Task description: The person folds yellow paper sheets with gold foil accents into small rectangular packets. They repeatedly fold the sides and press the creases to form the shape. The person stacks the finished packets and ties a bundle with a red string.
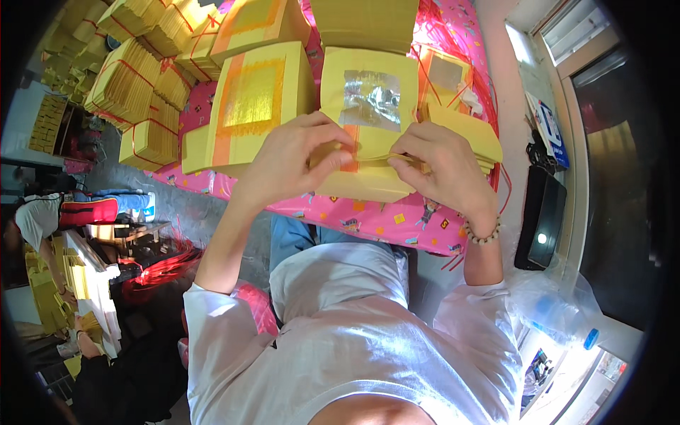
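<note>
A yellow paper sheet with a silver foil square [371, 99] lies on a stack in front of me, its near edge lifted and curled. My left hand [297, 152] has its thumb and fingers closed at the left part of that edge, beside an orange strip. At the right part, my right hand [443, 163], with a beaded bracelet at the wrist, pinches the edge. More yellow paper [372, 185] shows beneath both hands. To the left stands a thick stack of yellow paper with a gold foil square [249, 101]. Fanned yellow sheets [471, 134] lie by my right hand.
A pink patterned cloth [340, 212] covers the table. Bundles of yellow paper tied with red string [126, 81] fill the far left. Loose red strings [460, 35] lie at the back right. A plastic bottle [559, 319] is by the window; another person [42, 216] works at left.
</note>
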Tool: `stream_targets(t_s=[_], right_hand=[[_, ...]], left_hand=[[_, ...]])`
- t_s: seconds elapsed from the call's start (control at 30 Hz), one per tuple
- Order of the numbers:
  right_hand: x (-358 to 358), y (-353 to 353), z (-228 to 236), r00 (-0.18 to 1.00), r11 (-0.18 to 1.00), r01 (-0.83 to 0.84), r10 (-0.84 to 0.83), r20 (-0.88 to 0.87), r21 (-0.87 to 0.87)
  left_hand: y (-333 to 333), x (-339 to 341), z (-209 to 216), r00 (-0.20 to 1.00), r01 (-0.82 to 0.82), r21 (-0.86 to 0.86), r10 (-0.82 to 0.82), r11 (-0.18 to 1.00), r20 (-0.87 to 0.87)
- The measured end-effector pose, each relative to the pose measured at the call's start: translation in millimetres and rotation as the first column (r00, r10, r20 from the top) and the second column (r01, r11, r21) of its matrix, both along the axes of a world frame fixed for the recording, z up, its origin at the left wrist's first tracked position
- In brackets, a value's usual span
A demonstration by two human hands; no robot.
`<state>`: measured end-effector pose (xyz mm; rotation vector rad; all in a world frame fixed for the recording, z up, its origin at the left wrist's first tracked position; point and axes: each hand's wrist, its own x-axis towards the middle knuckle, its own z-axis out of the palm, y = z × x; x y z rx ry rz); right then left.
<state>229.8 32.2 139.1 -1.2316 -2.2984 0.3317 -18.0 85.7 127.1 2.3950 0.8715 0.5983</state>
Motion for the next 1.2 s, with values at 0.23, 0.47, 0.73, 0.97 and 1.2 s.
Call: stream_targets(t_s=[0.23, 0.47, 0.73, 0.97, 1.2], right_hand=[[-8.2, 15.8, 21.0, 0.999, 0.991, -0.03, 0.033, -0.024, 0.13], [6.2, 37.9, 9.2, 0.979, 0.994, -0.038, 0.058, -0.193, 0.103], [9.8, 40.2, -32.2, 0.992, 0.991, -0.12, 0.123, -0.033, 0.059], [20.1, 42.7, -41.3, 0.983, 0.995, -0.096, 0.096, -0.156, 0.009], [26.3, 45.6, -57.5, 0.91, 0.995, -0.099, 0.077, -0.408, -0.032]], left_hand=[[-2.9, 34.2, 18.3, 0.978, -0.044, 0.338, 0.109, 0.94, -0.178], [-2.7, 32.3, 34.0, 0.971, -0.06, 0.418, 0.149, 0.906, -0.184], [-9.6, 32.2, 27.4, 0.938, 0.042, 0.138, 0.009, 0.989, -0.347], [11.8, 31.7, 45.2, 0.894, 0.088, -0.034, -0.094, 0.996, -0.438], [44.5, 2.5, 56.2, 0.903, 0.41, -0.187, -0.427, 0.893, -0.057]])
